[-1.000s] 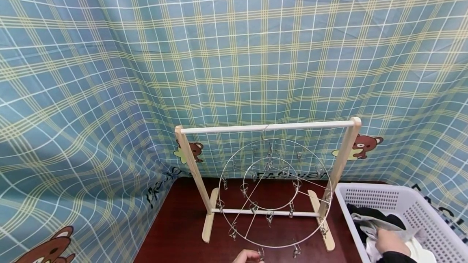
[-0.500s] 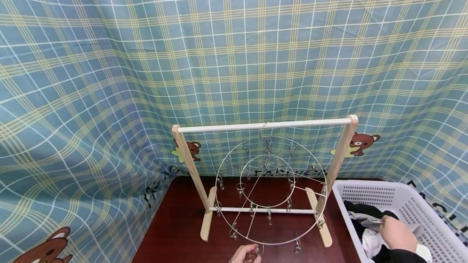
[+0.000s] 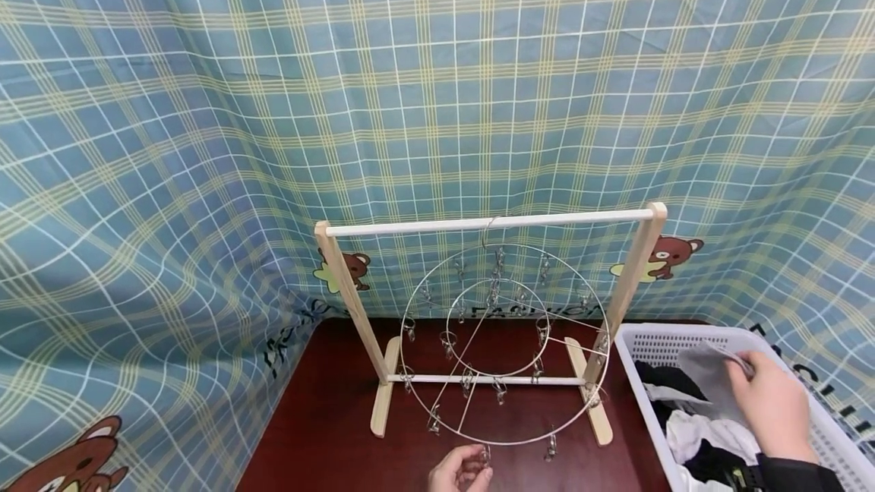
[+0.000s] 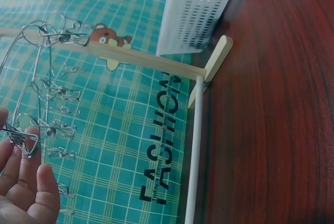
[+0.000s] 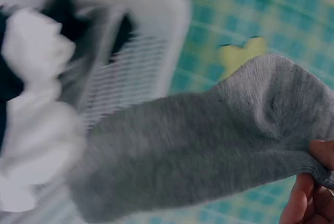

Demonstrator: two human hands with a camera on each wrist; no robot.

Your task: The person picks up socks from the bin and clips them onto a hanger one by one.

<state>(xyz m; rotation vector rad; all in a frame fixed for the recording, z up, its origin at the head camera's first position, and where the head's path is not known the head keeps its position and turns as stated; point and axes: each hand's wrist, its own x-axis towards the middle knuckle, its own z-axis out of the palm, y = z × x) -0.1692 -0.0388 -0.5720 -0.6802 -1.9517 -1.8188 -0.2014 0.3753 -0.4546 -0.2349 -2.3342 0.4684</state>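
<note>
In the head view, starting from the far left, a brown bear (image 3: 78, 460) is printed on the blue plaid curtain (image 3: 171, 249) beside the dark red table (image 3: 321, 401). Next comes the left post (image 3: 351, 302) of the wooden stand, and from it a white bar (image 3: 410, 228) runs across the top. My left hand (image 3: 458, 469) is at the bottom edge, thumb and fingers pinching a metal clip (image 3: 486, 455) at the near edge of the round hanger (image 3: 506, 443); the left wrist view shows that clip's wire at my fingertips. The hanger hooks over the white bar, its two rings tilted towards me and other small clips dangling from them. Past the right post (image 3: 630, 279) stands the white basket (image 3: 731, 333), with black pieces (image 3: 666, 380) and white pieces (image 3: 711, 433) lying inside. Above it, my right hand (image 3: 772, 405) pinches a grey sock (image 5: 172, 151) by one end between thumb and fingers. A black sleeve (image 3: 796, 475) covers my right wrist.
</note>
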